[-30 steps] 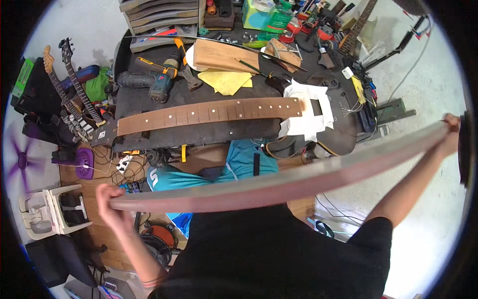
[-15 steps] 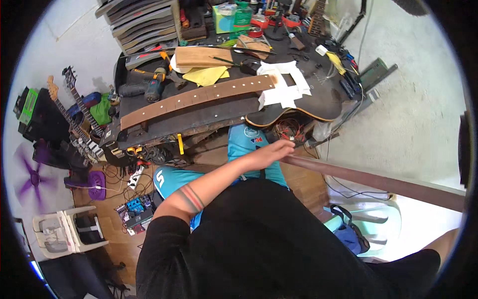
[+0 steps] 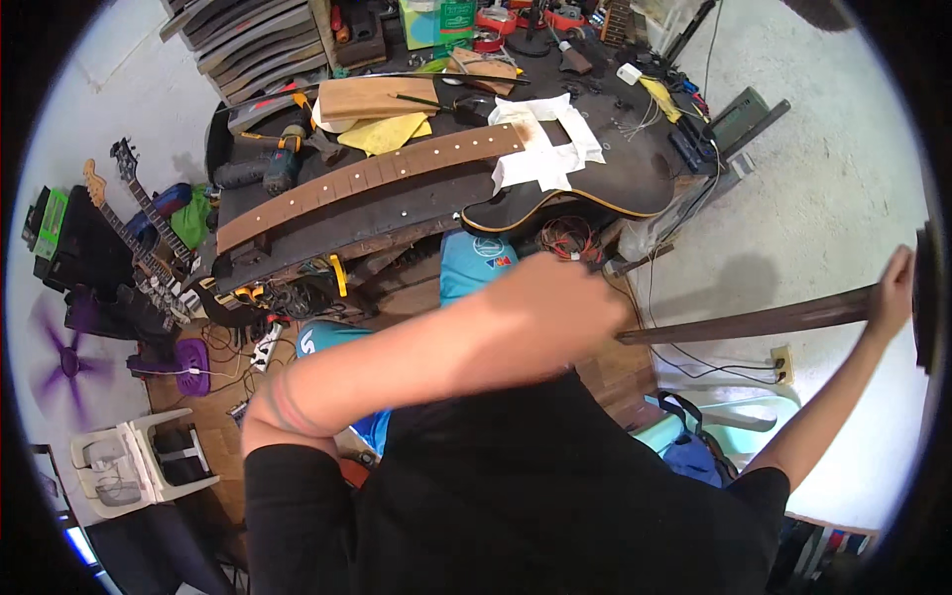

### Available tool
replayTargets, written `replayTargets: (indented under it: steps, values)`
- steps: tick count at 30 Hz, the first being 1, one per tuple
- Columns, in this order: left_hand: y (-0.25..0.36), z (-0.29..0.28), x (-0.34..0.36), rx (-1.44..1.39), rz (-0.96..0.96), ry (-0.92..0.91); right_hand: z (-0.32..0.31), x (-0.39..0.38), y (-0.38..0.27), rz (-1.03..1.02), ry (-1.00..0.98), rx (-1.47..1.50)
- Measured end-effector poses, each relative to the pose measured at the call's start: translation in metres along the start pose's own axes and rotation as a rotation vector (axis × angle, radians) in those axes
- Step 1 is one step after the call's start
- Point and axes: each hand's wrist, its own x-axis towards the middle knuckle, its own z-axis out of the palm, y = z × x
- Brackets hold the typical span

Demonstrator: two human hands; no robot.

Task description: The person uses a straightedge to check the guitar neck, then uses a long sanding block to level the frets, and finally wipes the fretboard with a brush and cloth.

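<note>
My left hand [image 3: 575,307] is smeared by motion over my lap, at the near end of a long, dark straight bar [image 3: 749,317]; whether its fingers grip the bar cannot be made out. At the far right, beside the white wall, my right hand [image 3: 892,288] grips the bar's other end. Beyond both hands lies a black guitar body [image 3: 630,188] masked with white paper [image 3: 511,174], its long brown fretboard [image 3: 357,178] reaching left along the bench.
The bench [image 3: 288,253] carries a drill [image 3: 283,159], wood blocks [image 3: 377,96] and yellow sheets [image 3: 387,134]. Guitars [image 3: 139,233] stand left, near a purple fan [image 3: 69,362] and white chair [image 3: 134,461]. A pale green chair [image 3: 754,416] with a blue bag [image 3: 694,461] is low right.
The bar has swung from lying across my body to my right side. My left hand has moved from the far left across my lap. The view has shifted, showing more floor.
</note>
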Motion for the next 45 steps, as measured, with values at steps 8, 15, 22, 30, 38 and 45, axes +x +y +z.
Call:
replayTargets:
  steps: [8,15,22,30,38,45]
  values:
    - [0.124,-0.088,0.057,-0.176,-0.21,0.086,0.104,-0.094,-0.037,0.104,-0.284,-0.106]
    - [0.09,-0.073,0.098,-0.106,0.008,-0.119,0.168,-0.13,0.034,0.158,-0.401,-0.008]
    - [-0.002,-0.014,0.038,-0.293,-0.134,0.056,0.222,-0.139,0.039,0.243,-0.56,-0.15]
    - [-0.052,0.041,-0.093,-0.448,-0.604,0.244,0.271,-0.14,0.067,0.024,-0.479,-0.169]
    - [-0.065,0.065,-0.188,-0.26,-0.961,0.59,0.268,-0.143,0.063,-0.169,-0.56,-0.328]
    - [-0.103,0.063,-0.228,0.08,-0.934,0.804,0.268,-0.15,0.036,-0.132,-0.662,-0.469]
